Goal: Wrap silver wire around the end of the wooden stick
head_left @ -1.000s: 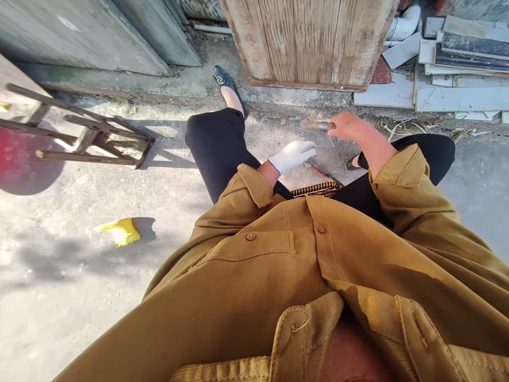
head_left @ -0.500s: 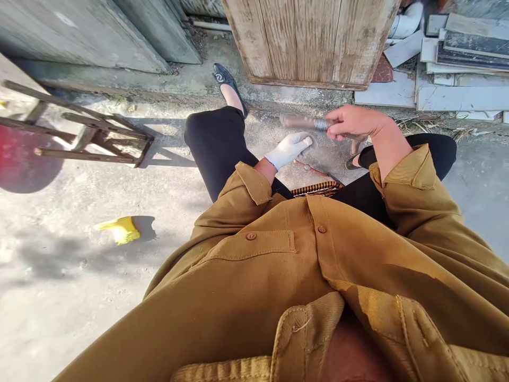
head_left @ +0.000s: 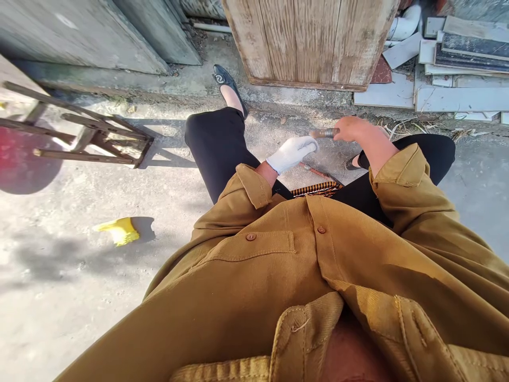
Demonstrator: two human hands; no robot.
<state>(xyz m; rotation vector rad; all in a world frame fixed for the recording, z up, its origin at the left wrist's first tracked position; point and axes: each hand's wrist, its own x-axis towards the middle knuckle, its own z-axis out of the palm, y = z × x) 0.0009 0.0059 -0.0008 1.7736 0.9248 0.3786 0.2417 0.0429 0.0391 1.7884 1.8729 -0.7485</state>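
My left hand [head_left: 293, 154] wears a white knit glove. Its fingers are curled together between my knees, and what they hold, if anything, cannot be made out. My bare right hand [head_left: 352, 129] is closed round one end of a short brown tool with grey wire wound about it [head_left: 326, 133]. The tool is blurred and points left. Its far end comes just above the gloved fingertips; whether they touch is unclear. Below the glove lies a thin reddish-orange rod or cord [head_left: 316, 170]. A black-and-orange striped woven thing [head_left: 318, 188] shows between my thighs.
A wooden panel [head_left: 298, 42] stands in front on a concrete ledge. Stacked boards or tiles [head_left: 461, 98] and a white pipe elbow [head_left: 405, 24] lie at the right. To the left are a wooden frame [head_left: 95, 124] and a crumpled yellow thing [head_left: 120, 231] on the concrete floor.
My right hand has moved slightly down, and the tool's tip has shifted right and down, closer to the glove. The gloved hand has turned a little and moved slightly right.
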